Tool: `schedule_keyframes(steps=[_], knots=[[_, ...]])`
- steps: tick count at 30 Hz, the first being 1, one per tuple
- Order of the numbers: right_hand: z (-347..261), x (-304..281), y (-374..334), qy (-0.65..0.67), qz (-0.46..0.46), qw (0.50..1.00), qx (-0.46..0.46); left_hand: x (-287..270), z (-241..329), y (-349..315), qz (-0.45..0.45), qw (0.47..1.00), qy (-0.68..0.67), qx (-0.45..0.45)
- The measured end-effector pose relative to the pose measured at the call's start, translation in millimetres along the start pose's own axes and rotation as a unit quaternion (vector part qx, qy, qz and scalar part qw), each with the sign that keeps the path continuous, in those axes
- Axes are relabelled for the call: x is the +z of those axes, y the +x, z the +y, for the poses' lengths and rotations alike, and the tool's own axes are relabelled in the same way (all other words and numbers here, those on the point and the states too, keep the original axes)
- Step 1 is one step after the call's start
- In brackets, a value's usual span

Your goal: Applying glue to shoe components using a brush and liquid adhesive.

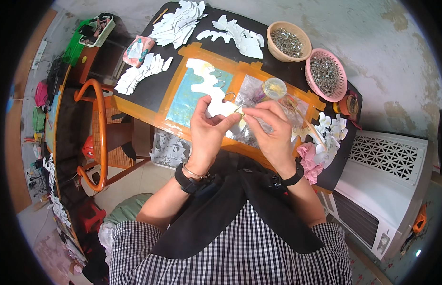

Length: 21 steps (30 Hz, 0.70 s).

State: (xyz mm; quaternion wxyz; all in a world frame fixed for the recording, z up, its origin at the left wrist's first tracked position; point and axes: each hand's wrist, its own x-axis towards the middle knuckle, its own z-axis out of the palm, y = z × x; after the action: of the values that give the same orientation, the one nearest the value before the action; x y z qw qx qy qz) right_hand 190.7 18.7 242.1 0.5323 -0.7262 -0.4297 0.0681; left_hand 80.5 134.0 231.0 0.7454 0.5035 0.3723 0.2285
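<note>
My left hand (206,129) pinches the near end of a white scalloped cut-out strip (202,71) between thumb and fingers. Several thin metal rings (229,97) sit along its notched right edge. Close against it, the fingertips of my right hand (273,129) are closed on a small metal ring (240,109), partly hidden by the fingers. Both hands meet over the orange-taped work area, where a blue sheet (180,102) lies under the strip. Just beyond my right hand stands a small round clear tub (274,89) with yellowish contents.
A beige bowl (273,47) and a pink basket (342,71) hold many metal pieces at the far right. White cut-outs (178,23) lie in piles on the black table. A tissue pack (138,50) is at left, a crumpled pink cloth (310,162) at right. A wooden chair (103,137) stands left.
</note>
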Motion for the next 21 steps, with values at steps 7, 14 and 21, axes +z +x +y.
schedule_keyframes(steps=[7,14,21], knots=[[-8,2,2,-0.002,0.003,0.997,0.071,8,-7,-1,0.008,0.995,-0.079,0.053],[9,6,4,0.122,-0.006,0.974,0.192,10,-15,0,0.007,0.99,-0.082,0.115],[29,1,6,0.079,-0.089,0.974,0.192,0,-26,1,-0.041,0.995,-0.064,0.064]])
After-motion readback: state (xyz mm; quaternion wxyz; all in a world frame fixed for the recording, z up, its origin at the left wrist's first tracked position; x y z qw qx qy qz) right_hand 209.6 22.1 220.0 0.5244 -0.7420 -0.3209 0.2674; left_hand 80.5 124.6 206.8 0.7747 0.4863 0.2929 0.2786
